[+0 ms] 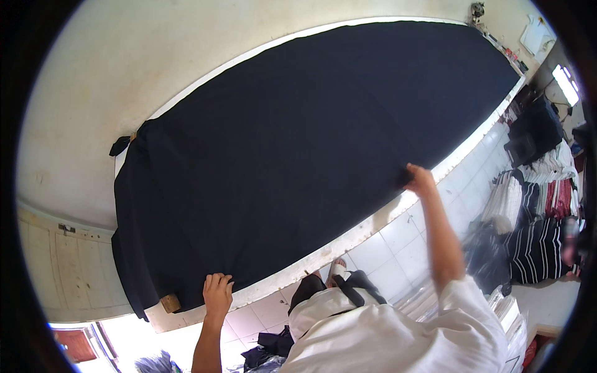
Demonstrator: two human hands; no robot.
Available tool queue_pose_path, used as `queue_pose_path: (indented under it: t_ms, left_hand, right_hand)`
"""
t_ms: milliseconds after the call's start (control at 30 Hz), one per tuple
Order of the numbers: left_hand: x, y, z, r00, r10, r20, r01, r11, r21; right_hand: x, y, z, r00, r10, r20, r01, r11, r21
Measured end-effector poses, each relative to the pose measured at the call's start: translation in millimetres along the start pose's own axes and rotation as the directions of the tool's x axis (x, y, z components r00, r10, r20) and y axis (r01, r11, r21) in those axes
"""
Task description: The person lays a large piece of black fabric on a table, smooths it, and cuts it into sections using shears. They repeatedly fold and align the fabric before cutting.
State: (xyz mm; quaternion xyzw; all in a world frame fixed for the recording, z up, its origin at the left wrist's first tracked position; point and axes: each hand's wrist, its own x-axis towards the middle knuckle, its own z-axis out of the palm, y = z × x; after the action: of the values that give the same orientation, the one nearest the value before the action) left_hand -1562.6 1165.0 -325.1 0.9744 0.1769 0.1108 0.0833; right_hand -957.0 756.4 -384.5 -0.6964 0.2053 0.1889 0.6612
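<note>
A wide sheet of black fabric point(280, 137) lies spread along a long white-edged table point(329, 248). At the front edge, toward the left end, my left hand point(217, 293) has its fingers bent together over the fabric's border, thumb beside them. Farther right, my right hand point(421, 180) pinches the same front border, with that arm stretched out; its fingertips are partly hidden. Close to my left hand, a small wooden block point(170, 303) rests at the table's near left corner, against the fabric. Faint creases run across the cloth, which droops over the left end.
A pale wall point(124, 68) runs along the table's far side. Stacks of folded striped garments point(538, 248) and a black chair point(535, 133) stand at the right. Small items point(510, 56) line the table's far right end. Dark cloth and plastic point(270, 345) lie on the tiled floor.
</note>
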Motion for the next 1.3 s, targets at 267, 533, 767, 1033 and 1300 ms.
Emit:
queue_pose_path:
  t_ms: [267,533,767,1033,1300]
  left_hand:
    - [9.5,-15.1,-4.9,0.977,0.179,0.116,-0.172,0.982,-0.073]
    - [21.9,-21.6,-14.3,0.983,0.12,0.139,-0.08,0.961,-0.266]
    - [40.9,-25.3,-13.7,0.835,0.256,0.488,-0.194,0.965,-0.176]
    - [184.6,72.6,17.6,0.93,0.043,0.366,0.17,0.832,-0.529]
    - [284.4,231.5,146.9,0.974,-0.072,0.215,0.052,0.994,0.098]
  right_hand:
    - [5.5,-2.4,-11.3,0.999,-0.009,-0.051,0.006,0.997,-0.074]
    - [-9.8,-0.3,-11.9,1.0,0.012,0.017,-0.011,0.999,-0.044]
    - [-12.0,9.0,-15.0,0.999,-0.037,-0.019,0.035,0.997,-0.075]
    - [43.9,-11.9,-30.5,0.973,0.231,-0.019,-0.221,0.949,0.226]
    - [142.3,-63.5,-92.7,0.991,-0.059,-0.118,0.083,0.974,0.211]
